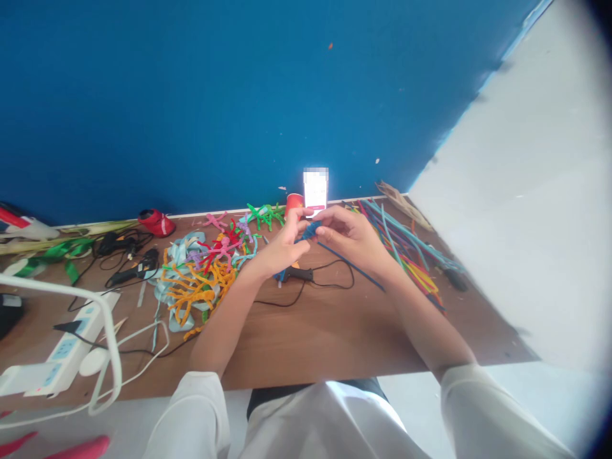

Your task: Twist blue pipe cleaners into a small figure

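Note:
A coiled blue pipe cleaner [312, 229] is held between my two hands above the middle of the table, and a straight blue length [351, 264] runs from it down to the right. My left hand [285, 243] grips the coil from the left with its fingertips. On the other side, my right hand [352, 237] pinches it between thumb and fingers. Below them lies a glue gun [299, 274] with a black handle and cord. Just behind the hands stand a lit phone [315, 189] and a red cup [293, 202], both partly covered.
Left of my hands lie orange pipe-cleaner shapes [198, 290], pink ones [224, 248] and green ones [268, 215]. Loose pipe cleaners [414, 239] spread at the right. A power strip [71, 347] and white tube [112, 338] occupy the left front. The blue wall [306, 95] borders the table [306, 344].

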Demonstrator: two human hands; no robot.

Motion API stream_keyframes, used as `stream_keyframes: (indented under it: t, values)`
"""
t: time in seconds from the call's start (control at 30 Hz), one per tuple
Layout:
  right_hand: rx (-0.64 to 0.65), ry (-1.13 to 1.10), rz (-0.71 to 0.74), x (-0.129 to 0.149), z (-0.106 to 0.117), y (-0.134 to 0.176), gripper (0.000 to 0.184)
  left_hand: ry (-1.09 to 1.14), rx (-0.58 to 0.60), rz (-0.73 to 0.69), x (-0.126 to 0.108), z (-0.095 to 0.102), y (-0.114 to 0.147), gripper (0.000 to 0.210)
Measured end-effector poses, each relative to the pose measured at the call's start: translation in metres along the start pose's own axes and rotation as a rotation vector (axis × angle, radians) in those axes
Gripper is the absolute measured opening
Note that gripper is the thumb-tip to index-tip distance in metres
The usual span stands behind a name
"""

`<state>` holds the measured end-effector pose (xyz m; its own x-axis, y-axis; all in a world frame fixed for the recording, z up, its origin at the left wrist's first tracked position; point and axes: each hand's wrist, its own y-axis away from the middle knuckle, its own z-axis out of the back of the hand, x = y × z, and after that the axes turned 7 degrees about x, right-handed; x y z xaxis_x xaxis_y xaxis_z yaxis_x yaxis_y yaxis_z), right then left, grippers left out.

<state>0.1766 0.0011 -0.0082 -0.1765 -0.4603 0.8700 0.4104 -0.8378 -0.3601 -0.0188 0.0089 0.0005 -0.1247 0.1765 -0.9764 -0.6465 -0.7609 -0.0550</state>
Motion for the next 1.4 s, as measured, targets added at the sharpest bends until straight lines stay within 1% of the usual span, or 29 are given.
stream_keyframes:
  t: [0.07,0.1,0.17,0.23,0.3,0.4,0.5,0.6,0.73,0.83,0.87,0.93,1.03,1.13,1.2,1.27,1.33,1.4]
  values:
    - [-0.004,-0.010,0.011,0.001,0.001,0.000,0.019,-0.011,0.017,0.014,-0.001,0.000,0.000,0.050]
    - [-0.004,-0.014,0.013,0.001,0.002,0.000,0.019,-0.037,0.027,0.016,-0.001,0.001,0.001,0.045]
    - [-0.020,-0.007,0.013,0.000,0.004,-0.001,0.021,-0.142,0.035,0.009,-0.002,0.003,0.001,0.028]
    - [-0.064,0.001,0.004,-0.002,0.006,-0.001,0.024,-0.297,0.003,-0.007,-0.004,0.006,0.000,0.020]
    - [-0.094,-0.017,-0.019,-0.004,0.007,-0.002,0.026,-0.467,-0.068,-0.027,-0.005,0.008,-0.001,0.019]
    - [-0.087,-0.057,-0.059,-0.004,0.008,-0.002,0.029,-0.687,-0.152,-0.051,-0.005,0.007,-0.002,0.018]
    - [-0.035,-0.067,-0.064,0.001,0.011,-0.002,0.029,-0.814,-0.173,-0.052,-0.004,0.004,-0.003,0.025]
    - [0.046,-0.097,-0.079,0.006,0.016,-0.001,0.028,-0.890,-0.170,-0.033,-0.004,0.004,-0.003,0.023]
    - [0.091,-0.055,-0.104,0.004,0.017,-0.001,0.026,-0.995,-0.177,-0.020,-0.003,0.005,-0.003,0.022]
    - [0.103,-0.035,-0.102,0.001,0.016,-0.002,0.024,-0.995,-0.165,-0.060,-0.002,0.005,-0.002,0.023]
    - [0.101,0.006,-0.090,0.000,0.015,-0.001,0.022,-0.980,-0.162,-0.080,-0.001,0.005,-0.002,0.023]
    - [0.085,0.177,-0.042,-0.001,0.015,-0.001,0.020,-0.949,-0.169,-0.108,0.000,0.005,-0.001,0.023]
    - [0.063,0.519,0.048,-0.002,0.014,0.000,0.019,-0.897,-0.180,-0.109,0.000,0.006,0.000,0.024]
    - [0.059,0.709,0.132,-0.005,0.010,0.001,0.024,-0.797,-0.139,-0.090,-0.001,0.008,0.000,0.027]
    - [0.053,0.746,0.155,-0.007,0.008,0.001,0.026,-0.740,-0.113,-0.084,-0.002,0.009,-0.001,0.028]
    - [0.034,0.748,0.132,-0.008,0.007,0.000,0.027,-0.713,-0.108,-0.074,-0.004,0.009,-0.001,0.028]
    - [0.011,0.712,0.099,-0.008,0.008,-0.001,0.026,-0.710,-0.116,-0.056,-0.005,0.010,-0.002,0.025]
    - [0.007,0.628,0.085,-0.006,0.011,-0.003,0.024,-0.719,-0.134,-0.047,-0.004,0.011,-0.003,0.021]
